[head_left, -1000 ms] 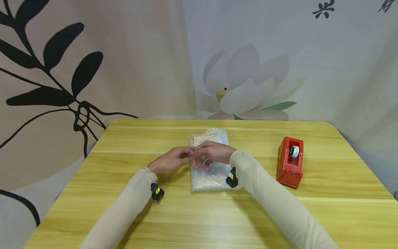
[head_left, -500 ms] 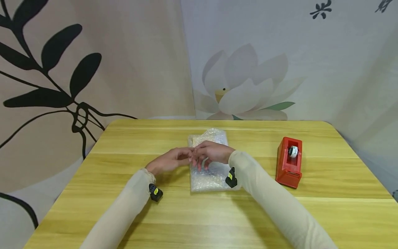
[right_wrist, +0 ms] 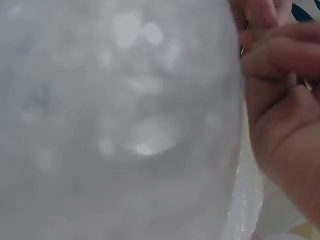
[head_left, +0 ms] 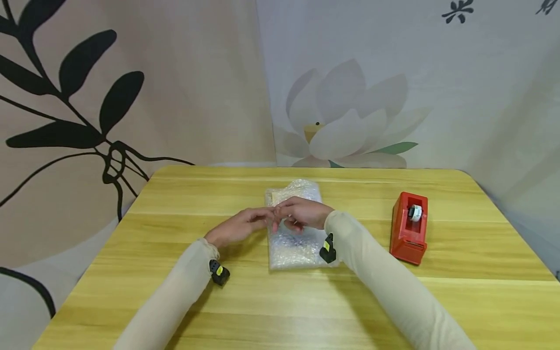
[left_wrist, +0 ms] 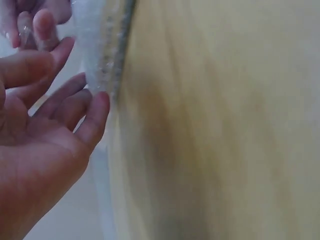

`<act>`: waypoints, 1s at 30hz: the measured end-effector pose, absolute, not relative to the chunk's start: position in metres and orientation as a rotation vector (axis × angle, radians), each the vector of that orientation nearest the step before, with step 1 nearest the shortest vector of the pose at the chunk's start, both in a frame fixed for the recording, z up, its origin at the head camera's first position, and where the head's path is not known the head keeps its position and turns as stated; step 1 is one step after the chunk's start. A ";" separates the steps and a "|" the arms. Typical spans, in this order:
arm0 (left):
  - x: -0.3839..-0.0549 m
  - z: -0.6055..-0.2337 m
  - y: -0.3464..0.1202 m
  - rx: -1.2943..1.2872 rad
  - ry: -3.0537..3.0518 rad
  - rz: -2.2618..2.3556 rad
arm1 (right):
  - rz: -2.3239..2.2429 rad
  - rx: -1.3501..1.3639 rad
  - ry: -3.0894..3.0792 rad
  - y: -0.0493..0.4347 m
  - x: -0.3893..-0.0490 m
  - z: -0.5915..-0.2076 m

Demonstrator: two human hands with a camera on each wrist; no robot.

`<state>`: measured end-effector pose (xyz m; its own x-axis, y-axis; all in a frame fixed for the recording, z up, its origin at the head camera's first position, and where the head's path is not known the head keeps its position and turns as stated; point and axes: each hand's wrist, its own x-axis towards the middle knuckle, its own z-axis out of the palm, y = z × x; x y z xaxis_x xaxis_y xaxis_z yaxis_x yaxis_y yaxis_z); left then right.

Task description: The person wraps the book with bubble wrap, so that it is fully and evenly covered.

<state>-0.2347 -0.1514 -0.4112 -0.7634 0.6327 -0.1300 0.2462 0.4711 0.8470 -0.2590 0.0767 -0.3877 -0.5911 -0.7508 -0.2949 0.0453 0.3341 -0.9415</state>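
A flat package in clear bubble wrap [head_left: 295,253] lies on the table beneath both hands. My left hand [head_left: 238,227] comes in from the left with its fingers extended; in the left wrist view its lower fingertips [left_wrist: 102,100] lie at the package's wrapped edge. From the other side my right hand [head_left: 306,213] meets it over the package, fingers bent and fingertips close together. A thin shiny clear strip, looking like tape [left_wrist: 26,31], shows at the right fingertips in the left wrist view. The right wrist view is mostly filled by blurred bubble wrap [right_wrist: 125,100].
To the right on the wooden table [head_left: 197,311] stands a red tape dispenser [head_left: 408,238] with a small roll [head_left: 415,212] in it. Behind the table's far edge hangs a printed cloth backdrop [head_left: 210,87].
The right hand's lower fingers, which hung down over the package, have drawn up and curled in. The left fingers have straightened slightly. Package and dispenser have stayed put.
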 end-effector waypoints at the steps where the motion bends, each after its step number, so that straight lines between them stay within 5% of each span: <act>1: -0.235 -0.410 -0.151 0.737 2.281 1.216 | -1.346 -0.619 1.837 0.077 -0.259 -0.387; 30: -0.225 -0.406 -0.134 0.947 2.591 0.994 | -1.214 -0.518 2.119 0.076 -0.254 -0.378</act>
